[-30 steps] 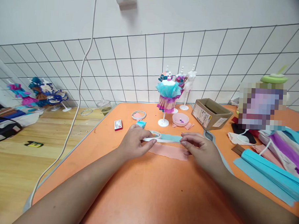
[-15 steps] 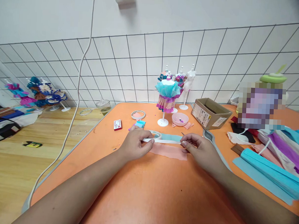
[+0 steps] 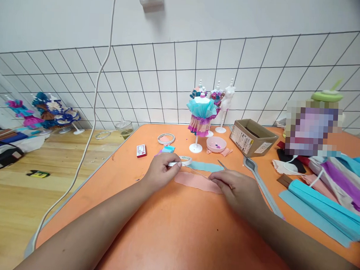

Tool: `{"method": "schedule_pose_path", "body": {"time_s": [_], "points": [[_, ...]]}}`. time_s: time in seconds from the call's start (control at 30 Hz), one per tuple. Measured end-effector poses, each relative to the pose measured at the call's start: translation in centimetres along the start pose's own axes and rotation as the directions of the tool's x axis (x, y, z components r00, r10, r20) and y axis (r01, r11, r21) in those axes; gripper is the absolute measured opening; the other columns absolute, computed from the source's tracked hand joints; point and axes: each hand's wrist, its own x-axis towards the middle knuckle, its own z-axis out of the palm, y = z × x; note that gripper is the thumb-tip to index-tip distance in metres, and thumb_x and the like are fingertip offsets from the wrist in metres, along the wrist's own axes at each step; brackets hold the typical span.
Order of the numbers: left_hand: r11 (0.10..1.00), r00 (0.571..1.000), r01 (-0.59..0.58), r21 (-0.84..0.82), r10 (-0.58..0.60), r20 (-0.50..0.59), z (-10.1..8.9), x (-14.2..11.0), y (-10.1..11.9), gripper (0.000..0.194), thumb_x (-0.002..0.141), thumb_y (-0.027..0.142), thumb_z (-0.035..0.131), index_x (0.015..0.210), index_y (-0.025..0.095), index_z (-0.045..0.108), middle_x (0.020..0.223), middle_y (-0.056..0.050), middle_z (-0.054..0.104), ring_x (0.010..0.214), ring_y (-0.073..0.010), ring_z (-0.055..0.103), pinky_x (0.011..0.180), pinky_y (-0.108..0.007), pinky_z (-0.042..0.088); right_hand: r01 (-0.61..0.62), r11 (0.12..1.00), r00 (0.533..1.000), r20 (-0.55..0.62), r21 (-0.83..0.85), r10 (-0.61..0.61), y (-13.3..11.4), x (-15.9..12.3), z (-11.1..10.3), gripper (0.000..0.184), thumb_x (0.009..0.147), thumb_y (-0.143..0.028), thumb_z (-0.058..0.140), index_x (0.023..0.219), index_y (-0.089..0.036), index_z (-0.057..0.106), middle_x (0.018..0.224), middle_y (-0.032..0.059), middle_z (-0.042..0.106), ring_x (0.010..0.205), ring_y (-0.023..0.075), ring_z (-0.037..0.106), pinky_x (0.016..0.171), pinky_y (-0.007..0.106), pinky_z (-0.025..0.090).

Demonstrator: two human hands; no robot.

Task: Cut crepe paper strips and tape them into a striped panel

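My left hand [image 3: 163, 169] is closed around a roll of white adhesive tape [image 3: 187, 162], held above the orange table. My right hand [image 3: 235, 189] is in a pinch, fingertips down beside a pink crepe-paper strip [image 3: 196, 181]. A thin, edge-on length of tape seems to run from the roll to those fingertips. Just above the right knuckles a narrow pointed thing [image 3: 222, 164] sticks out; its kind is unclear. Behind the pink piece lies a light blue paper strip [image 3: 207, 167], partly covered by the roll.
Small dress forms in paper dresses [image 3: 201, 112] stand at the back, near a pink bowl [image 3: 216, 144] and a cardboard box [image 3: 253, 137]. Another tape roll [image 3: 166, 138] and a small red-and-white box [image 3: 141, 151] lie left. Coloured paper rolls [image 3: 326, 205] fill the right. A white cable [image 3: 94, 103] hangs left.
My right hand has moved down and slightly left, turning palm-down over the pink strip's end. The white tape between my hands has turned from flat-facing to a thin line.
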Motion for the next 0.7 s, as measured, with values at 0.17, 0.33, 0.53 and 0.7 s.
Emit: {"method": "schedule_pose_path", "body": {"time_s": [0.17, 0.33, 0.53, 0.7], "points": [[0.956, 0.989, 0.135, -0.259, -0.144, -0.017, 0.3, 0.2, 0.5, 0.021, 0.079, 0.030, 0.049, 0.067, 0.015, 0.058, 0.061, 0.001, 0.052, 0.059, -0.0122, 0.045, 0.055, -0.023, 0.034, 0.189, 0.975, 0.976, -0.083, -0.115, -0.199, -1.1, -0.6, -0.1, 0.030, 0.087, -0.008, 0.038, 0.086, -0.021, 0.065, 0.084, 0.0016, 0.071, 0.079, 0.0156, 0.063, 0.070, 0.027, 0.045], [0.945, 0.983, 0.173, -0.278, -0.182, -0.006, 0.5, 0.3, 0.9, 0.021, 0.079, 0.031, 0.049, 0.069, 0.015, 0.060, 0.063, 0.001, 0.053, 0.060, -0.0120, 0.047, 0.055, -0.022, 0.036, 0.229, 0.964, 0.965, -0.096, -0.139, -0.243, -0.7, -0.4, 0.0, 0.032, 0.087, -0.006, 0.036, 0.087, -0.021, 0.065, 0.084, 0.0019, 0.071, 0.078, 0.0153, 0.063, 0.069, 0.027, 0.045], [0.940, 0.976, 0.203, -0.274, -0.218, -0.026, 0.5, 0.8, 0.1, 0.022, 0.080, 0.032, 0.048, 0.069, 0.016, 0.058, 0.067, 0.000, 0.057, 0.065, -0.0136, 0.051, 0.059, -0.023, 0.040, 0.213, 0.968, 0.970, -0.089, -0.134, -0.225, -0.8, -0.7, -0.2, 0.035, 0.088, -0.007, 0.034, 0.085, -0.022, 0.065, 0.084, 0.0018, 0.071, 0.078, 0.0161, 0.063, 0.069, 0.028, 0.046], [0.915, 0.868, 0.357, -0.189, -0.400, -0.294, -4.0, 2.1, -3.3, 0.027, 0.083, 0.040, 0.043, 0.077, 0.019, 0.058, 0.067, 0.000, 0.056, 0.058, -0.0138, 0.048, 0.053, -0.024, 0.038, 0.020, 0.999, 0.990, -0.139, 0.042, -0.014, -0.7, -0.5, -1.5, 0.025, 0.089, -0.021, 0.045, 0.086, -0.025, 0.069, 0.085, 0.0008, 0.071, 0.082, 0.0181, 0.065, 0.073, 0.029, 0.049]]}}
